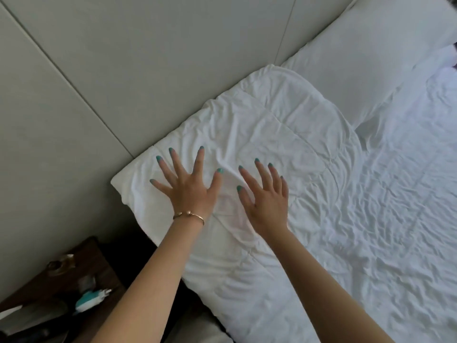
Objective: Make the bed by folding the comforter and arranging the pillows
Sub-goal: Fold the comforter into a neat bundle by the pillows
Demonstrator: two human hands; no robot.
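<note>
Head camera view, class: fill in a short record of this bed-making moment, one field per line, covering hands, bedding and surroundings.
left hand: flat, fingers spread, on the comforter
right hand: open, palm down on the comforter
comforter: white, wrinkled, lying over the bed's near corner
pillow: white, against the headboard
headboard: pale, panelled
bracelet: gold, on left wrist
nightstand: dark wood, cluttered, left of the bed

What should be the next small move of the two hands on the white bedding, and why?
Probably sweep both palms outward, toward the wall and toward the second pillow. The left hand and right hand lie flat and spread, gripping nothing, on the near pillow, and creases run between and around them. The comforter beside it also looks wrinkled.
</note>
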